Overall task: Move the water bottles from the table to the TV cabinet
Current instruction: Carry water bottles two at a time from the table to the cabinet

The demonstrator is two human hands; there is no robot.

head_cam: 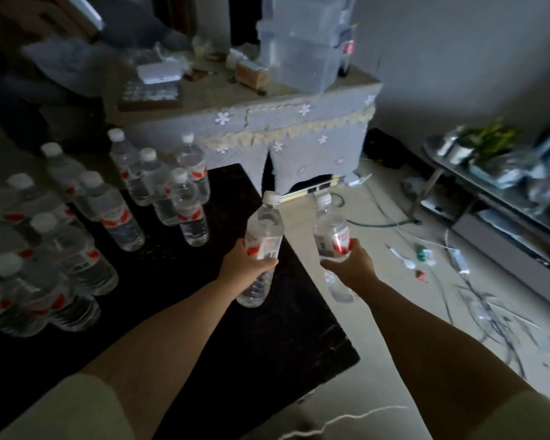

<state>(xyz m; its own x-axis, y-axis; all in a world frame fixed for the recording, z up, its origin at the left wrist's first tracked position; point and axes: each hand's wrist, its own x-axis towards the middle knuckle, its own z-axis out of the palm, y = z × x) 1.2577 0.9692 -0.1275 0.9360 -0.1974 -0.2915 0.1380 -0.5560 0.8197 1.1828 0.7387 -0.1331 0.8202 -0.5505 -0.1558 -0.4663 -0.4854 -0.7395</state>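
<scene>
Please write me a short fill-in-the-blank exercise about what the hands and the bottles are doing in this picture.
1. The left hand grips a water bottle around its ____ label.
2. The right hand holds ____ bottle.
3. The other bottles stand upright on the dark ____.
4. Every bottle cap in view is ____.

Missing words: red and white; one; table; white

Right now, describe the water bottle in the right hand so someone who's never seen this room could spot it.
Start at the dark table crowded with bottles. Just past its right edge, above the pale floor, the right hand grips a clear white-capped bottle at its red label. Unlike the left hand's bottle, it hangs off the table.
</scene>
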